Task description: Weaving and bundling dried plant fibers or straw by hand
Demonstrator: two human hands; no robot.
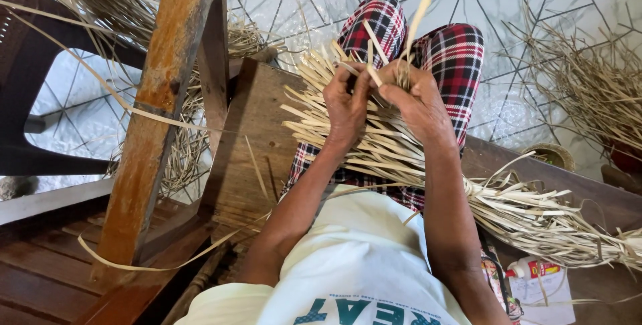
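Item: bundle of split palm-leaf strips [374, 144], across my lap. My left hand [346, 104] and right hand [418, 101], close together, each pinch strip ends. Step, by my judgement: sorting strips; next needs one singled out. Loose fibre heap [595, 91] beyond.

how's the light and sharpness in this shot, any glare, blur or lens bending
Head view: soft, even daylight; faint sheen on the pale floor tiles, no harsh glare. The left hand and right hand gripping the straw strips are sharp, with only soft shadows beneath them. Wide-lens bending shows at the edges, where the wooden post leans; the loose straw pile looks slightly softer.
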